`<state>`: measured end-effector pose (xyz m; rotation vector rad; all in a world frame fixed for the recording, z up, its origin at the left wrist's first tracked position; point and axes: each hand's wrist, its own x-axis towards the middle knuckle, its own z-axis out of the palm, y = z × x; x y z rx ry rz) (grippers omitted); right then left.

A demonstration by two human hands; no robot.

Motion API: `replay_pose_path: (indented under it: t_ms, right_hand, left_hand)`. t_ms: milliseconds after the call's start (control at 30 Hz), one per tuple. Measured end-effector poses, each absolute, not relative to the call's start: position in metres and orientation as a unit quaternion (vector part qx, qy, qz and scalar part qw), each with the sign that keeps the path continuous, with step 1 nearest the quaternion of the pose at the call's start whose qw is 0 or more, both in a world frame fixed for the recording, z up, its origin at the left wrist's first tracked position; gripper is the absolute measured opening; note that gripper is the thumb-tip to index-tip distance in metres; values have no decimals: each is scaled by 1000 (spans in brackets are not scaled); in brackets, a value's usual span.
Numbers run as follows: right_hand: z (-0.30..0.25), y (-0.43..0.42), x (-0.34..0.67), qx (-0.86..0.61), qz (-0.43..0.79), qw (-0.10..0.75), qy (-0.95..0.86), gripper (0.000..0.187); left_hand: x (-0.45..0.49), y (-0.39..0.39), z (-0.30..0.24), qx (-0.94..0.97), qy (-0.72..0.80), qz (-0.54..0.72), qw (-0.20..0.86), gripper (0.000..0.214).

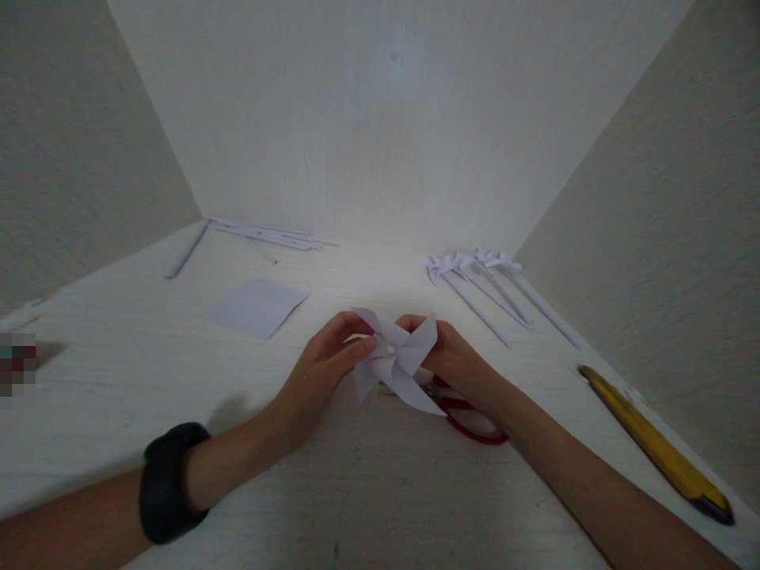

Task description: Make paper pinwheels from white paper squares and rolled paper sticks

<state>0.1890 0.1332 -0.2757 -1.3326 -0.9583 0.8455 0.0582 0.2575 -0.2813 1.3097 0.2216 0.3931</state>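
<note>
A white paper pinwheel (395,356) faces me in the middle, its blades folded in to a small white knob at the centre. My left hand (336,356) pinches it at the left, thumb in front and fingers behind. Round its right side my right hand (448,348) is curled, with most fingers hidden behind the blades. Below the pinwheel lie red-handled scissors (478,431) on the table, partly covered by the paper and my right hand.
Several finished paper pinwheels on sticks (484,293) lie back right. A square paper sheet (258,307) lies left of centre, with rolled paper sticks (267,233) behind it. A yellow box cutter (653,439) rests along the right wall. Walls enclose the back and both sides.
</note>
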Motion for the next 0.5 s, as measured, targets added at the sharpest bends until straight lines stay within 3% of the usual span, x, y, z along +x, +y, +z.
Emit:
replay_pose_path:
  t_ms: [133,233,300,433,500]
  right_hand:
    - [-281,134,197,-566,344,647,-377,21]
    - [-284,135,203,-542,338,676,-367,18]
    - [-284,135,204,-523,344,691,-361,16]
    - [-279,135,202,-491,367,715,-336,19]
    - [-276,135,199,-484,373,719,-331,21]
  left_hand:
    - [61,263,-281,594,133,186,771,22]
    - [68,282,-277,653,143,220,711,28]
    - [75,308,-272,759,155,221,593,29]
    - [76,385,-267,915,216,279,196,32]
    - [64,420,-269,911,287,277,109,37]
